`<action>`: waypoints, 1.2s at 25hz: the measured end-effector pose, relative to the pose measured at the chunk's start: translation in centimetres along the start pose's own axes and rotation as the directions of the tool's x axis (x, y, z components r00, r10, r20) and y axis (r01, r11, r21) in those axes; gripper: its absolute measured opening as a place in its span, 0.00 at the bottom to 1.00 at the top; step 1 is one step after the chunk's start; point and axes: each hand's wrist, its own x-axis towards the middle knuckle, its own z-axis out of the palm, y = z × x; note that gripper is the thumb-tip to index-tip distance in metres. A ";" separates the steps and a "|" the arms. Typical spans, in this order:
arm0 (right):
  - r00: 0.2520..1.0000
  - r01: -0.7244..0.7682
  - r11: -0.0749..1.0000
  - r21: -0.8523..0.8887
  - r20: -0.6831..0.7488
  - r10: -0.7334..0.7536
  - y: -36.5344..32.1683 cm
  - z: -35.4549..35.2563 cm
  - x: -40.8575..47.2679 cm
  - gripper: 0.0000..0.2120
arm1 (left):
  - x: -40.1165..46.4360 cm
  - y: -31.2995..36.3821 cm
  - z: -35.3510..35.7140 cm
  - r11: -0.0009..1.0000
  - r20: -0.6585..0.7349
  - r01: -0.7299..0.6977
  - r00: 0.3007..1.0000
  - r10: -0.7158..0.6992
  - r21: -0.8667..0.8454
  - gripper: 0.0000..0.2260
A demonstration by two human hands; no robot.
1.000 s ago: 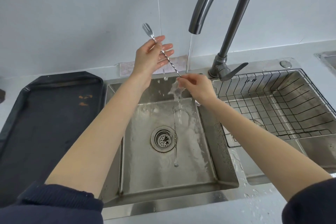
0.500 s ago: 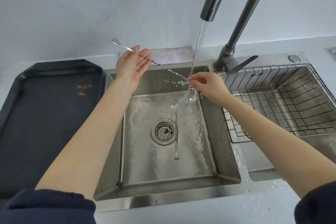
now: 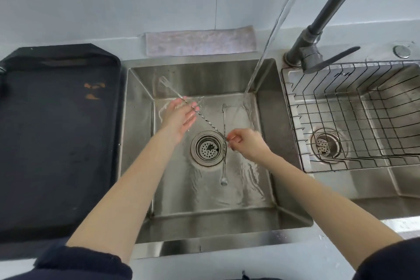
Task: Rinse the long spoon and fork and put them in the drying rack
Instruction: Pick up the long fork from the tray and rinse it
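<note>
Steel twisted-stem fork [image 3: 200, 116] spans both hands: right hand [image 3: 248, 145] pinches its end, left hand [image 3: 180, 118] lies open beneath.

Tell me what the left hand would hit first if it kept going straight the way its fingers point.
The left hand points up-right, toward the sink's back right corner. Its fingers already touch the held twisted utensil. Beyond it, probably the water stream, then the sink's back wall; depth is unclear.

A home kitchen. A steel double sink [image 3: 268, 211] with running faucet [image 3: 318, 29] (wire drying rack [image 3: 354, 125] in the right basin) sits beside a black tray [image 3: 56, 143].
</note>
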 end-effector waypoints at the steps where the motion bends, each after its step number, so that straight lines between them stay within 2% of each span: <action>1: 0.999 -0.016 1.000 -0.019 0.027 0.016 0.2 0.9 0.1 0.13 | 0.3 -1.0 -0.3 0.998 0.009 0.046 0.999 -0.047 0.053 0.16; 4: 0.993 -0.066 0.996 -0.052 0.094 0.071 0.6 3.6 0.3 0.13 | 0.5 -3.6 -0.8 0.978 -0.008 0.160 0.987 -0.161 0.137 0.21; 12: 0.956 -0.131 0.984 -0.121 0.247 0.158 2.9 8.3 0.8 0.11 | 1.8 -8.7 -1.8 0.921 -0.061 0.325 0.946 -0.319 0.216 0.19; 21: 0.936 -0.168 0.975 -0.148 0.286 0.205 3.6 9.5 1.5 0.13 | 3.2 -10.8 -2.2 0.891 -0.126 0.384 0.923 -0.364 0.243 0.18; 30: 0.927 -0.153 0.972 -0.179 0.315 0.203 3.0 9.0 1.3 0.14 | 2.8 -10.7 -2.8 0.874 -0.118 0.398 0.917 -0.380 0.278 0.17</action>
